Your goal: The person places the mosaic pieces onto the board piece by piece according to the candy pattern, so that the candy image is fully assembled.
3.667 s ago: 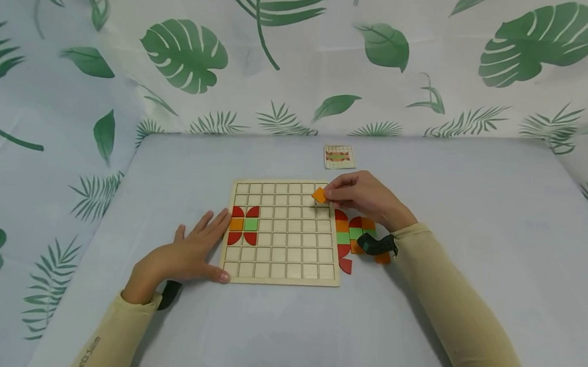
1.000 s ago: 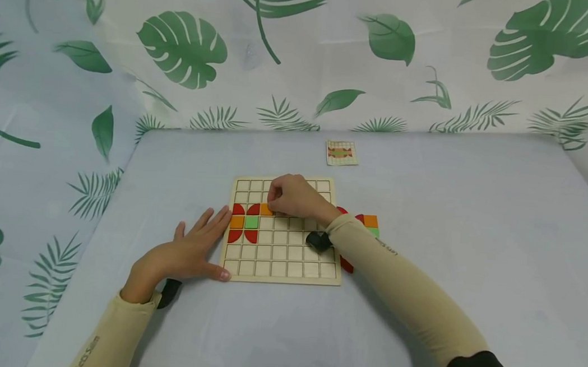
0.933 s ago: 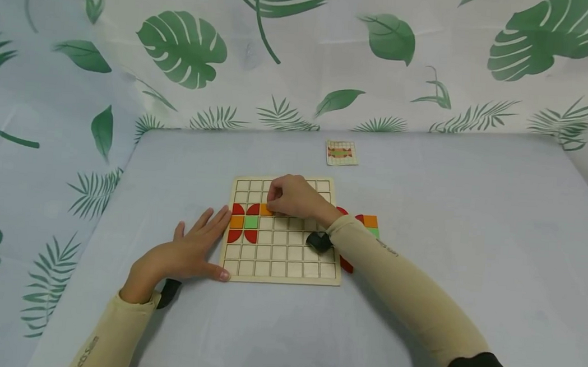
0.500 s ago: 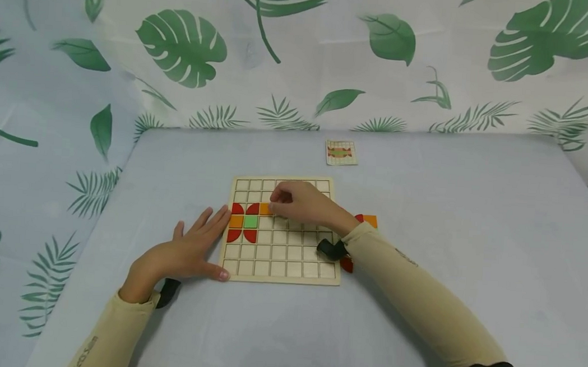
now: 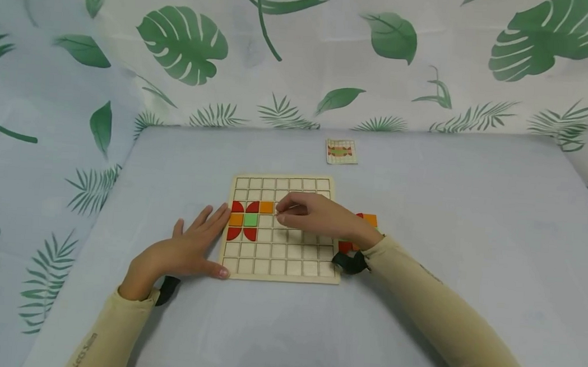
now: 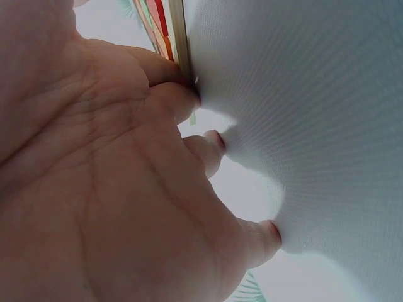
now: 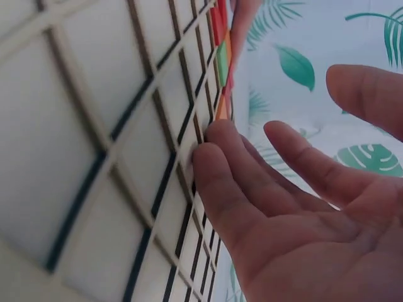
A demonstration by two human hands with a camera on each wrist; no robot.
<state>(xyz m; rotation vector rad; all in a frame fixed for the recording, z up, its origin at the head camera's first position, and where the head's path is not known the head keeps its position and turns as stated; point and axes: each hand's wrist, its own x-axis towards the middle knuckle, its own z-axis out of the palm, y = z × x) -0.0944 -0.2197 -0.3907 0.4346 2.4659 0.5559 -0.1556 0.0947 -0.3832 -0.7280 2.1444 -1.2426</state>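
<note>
A wooden grid board (image 5: 278,278) lies on the table in the head view. Red quarter-circle tiles (image 5: 250,235), a green square tile (image 5: 251,220) and an orange square tile (image 5: 236,220) fill cells at its left side. Another orange square tile (image 5: 266,207) sits in the third column of the upper tile row. My left hand (image 5: 183,255) is spread flat, fingertips and thumb against the board's left edge. My right hand (image 5: 322,216) hovers over the middle of the board, thumb and fingers apart with nothing between them; the right wrist view shows its fingers (image 7: 217,170) close by the grid.
Loose orange tiles (image 5: 370,219) and red tiles (image 5: 344,246) lie right of the board, partly hidden by the right wrist. A small pattern card (image 5: 341,152) lies behind the board. A leaf-printed cloth (image 5: 301,66) hangs at the back.
My right hand brought an orange tile from the right to the third column, let go of it, and has drawn back to the right. The left hand stays at the board's edge.
</note>
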